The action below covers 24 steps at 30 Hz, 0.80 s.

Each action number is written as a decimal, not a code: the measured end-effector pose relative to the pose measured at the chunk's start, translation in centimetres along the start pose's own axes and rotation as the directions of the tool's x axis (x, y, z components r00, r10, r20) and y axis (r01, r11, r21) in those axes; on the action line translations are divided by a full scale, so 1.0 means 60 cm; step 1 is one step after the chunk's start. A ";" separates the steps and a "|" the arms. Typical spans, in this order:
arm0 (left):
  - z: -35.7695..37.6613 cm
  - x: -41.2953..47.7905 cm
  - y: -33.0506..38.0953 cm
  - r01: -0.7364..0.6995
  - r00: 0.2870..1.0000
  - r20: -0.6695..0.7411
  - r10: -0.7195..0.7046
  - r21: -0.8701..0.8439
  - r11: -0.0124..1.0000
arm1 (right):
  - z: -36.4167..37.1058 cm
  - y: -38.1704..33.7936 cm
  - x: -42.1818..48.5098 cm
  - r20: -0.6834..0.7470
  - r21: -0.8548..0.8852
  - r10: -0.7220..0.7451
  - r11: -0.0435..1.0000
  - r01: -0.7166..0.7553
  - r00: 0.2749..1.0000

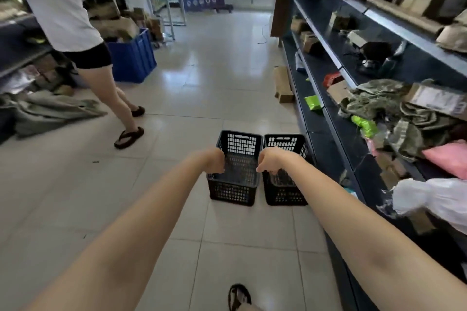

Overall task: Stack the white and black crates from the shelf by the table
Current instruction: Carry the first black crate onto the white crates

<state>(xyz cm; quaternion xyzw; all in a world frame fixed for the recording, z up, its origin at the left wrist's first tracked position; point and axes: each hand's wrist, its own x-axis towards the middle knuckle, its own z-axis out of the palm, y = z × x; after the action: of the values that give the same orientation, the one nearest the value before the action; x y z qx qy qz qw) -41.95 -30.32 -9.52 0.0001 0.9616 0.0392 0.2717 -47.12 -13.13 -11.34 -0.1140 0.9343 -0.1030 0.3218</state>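
The tiled floor (177,83) is taken in first, flanked on the right by a long shelf unit (326,53) heaped with cloth and boxes. Over at the floor's far left, another person (63,7) is seen beside a blue bin (134,58). Along the floor's right edge, close to the shelf's foot, two crates are set side by side: the left black crate (235,189) and the right black crate (285,194). The left crate's left rim is gripped by the left hand (214,160), and its right rim is clasped by the curled right hand (269,159).
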 end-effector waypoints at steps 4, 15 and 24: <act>-0.065 0.084 -0.062 -0.008 1.000 -0.026 0.008 -0.015 1.000 | -0.056 -0.041 0.117 0.061 -0.038 0.000 0.999 0.003 0.998; -0.193 0.352 -0.284 -0.043 0.999 0.028 0.047 -0.126 0.991 | -0.164 -0.180 0.425 0.064 -0.029 0.069 0.997 -0.068 0.996; -0.334 0.601 -0.435 -0.259 0.965 0.029 0.261 -0.054 0.964 | -0.267 -0.266 0.605 0.062 0.197 0.259 0.943 -0.266 0.964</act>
<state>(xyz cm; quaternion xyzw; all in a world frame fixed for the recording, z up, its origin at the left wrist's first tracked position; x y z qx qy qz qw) -82.62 -57.10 -13.34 0.1204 0.9469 0.0984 0.2815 -82.60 -36.57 -15.71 0.0433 0.9198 -0.1522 0.3591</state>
